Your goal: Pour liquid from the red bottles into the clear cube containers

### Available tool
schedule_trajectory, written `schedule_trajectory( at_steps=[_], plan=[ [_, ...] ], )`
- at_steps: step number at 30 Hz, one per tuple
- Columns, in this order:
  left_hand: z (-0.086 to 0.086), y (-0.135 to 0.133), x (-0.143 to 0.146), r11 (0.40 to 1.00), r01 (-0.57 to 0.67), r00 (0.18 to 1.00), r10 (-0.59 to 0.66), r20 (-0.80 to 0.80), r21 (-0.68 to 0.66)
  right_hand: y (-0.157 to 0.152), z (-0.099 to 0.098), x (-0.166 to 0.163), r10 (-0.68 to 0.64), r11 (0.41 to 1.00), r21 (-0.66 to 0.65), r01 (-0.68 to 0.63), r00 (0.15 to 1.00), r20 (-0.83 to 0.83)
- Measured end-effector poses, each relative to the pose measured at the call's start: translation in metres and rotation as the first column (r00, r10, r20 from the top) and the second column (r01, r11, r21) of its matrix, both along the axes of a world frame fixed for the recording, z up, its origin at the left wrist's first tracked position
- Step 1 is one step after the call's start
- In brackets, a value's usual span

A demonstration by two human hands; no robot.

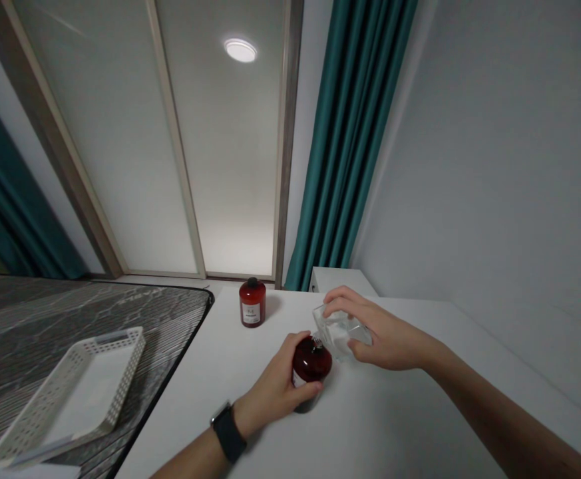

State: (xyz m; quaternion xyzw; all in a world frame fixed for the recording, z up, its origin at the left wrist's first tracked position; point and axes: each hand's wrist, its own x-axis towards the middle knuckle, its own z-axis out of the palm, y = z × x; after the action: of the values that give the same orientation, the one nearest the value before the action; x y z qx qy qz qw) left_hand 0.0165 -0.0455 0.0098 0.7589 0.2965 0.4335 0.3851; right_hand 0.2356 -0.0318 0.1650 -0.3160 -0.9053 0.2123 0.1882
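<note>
The left hand [284, 380] has its fingers curled closed around a dark red, round-shouldered bottle with a pale label [313, 362], roughly upright at the white tabletop [394, 426]. The right hand [387, 336], fingers spread wide, grips a clear, square-sided glass bottle [339, 334] tipped neck-leftward to the red bottle's mouth, which lies nearer the left fingers; whether neck and mouth touch, I cannot tell.

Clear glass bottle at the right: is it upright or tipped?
Tipped: the clear glass bottle slants, its neck angled down toward the top of the dark red bottle.
</note>
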Motion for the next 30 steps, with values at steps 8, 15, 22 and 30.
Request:
schedule_trajectory(
  at_steps=[8, 15, 22, 30],
  plan=[
    [-0.0004, -0.0005, 0.0005, 1.000, -0.002, 1.000, 0.002, -0.005, -0.004, 0.0001, 0.0015, -0.0008, 0.014, 1.000, 0.000, -0.014, 1.000, 0.004],
    [-0.0016, -0.0005, 0.0011, 1.000, -0.007, 1.000, 0.007, 0.001, 0.002, -0.0011, 0.0008, -0.0013, -0.012, 1.000, -0.005, 0.012, 1.000, 0.016],
    [-0.0006, -0.0001, 0.0007, 1.000, -0.006, 1.000, 0.006, 0.007, -0.011, 0.0004, 0.0025, -0.0019, -0.008, 1.000, 0.005, 0.008, 1.000, 0.020],
    [-0.0008, -0.0004, 0.0013, 1.000, -0.029, 1.000, 0.029, 0.005, -0.007, 0.0003, 0.0050, -0.0035, -0.006, 1.000, -0.002, 0.006, 0.999, 0.032]
  ],
)
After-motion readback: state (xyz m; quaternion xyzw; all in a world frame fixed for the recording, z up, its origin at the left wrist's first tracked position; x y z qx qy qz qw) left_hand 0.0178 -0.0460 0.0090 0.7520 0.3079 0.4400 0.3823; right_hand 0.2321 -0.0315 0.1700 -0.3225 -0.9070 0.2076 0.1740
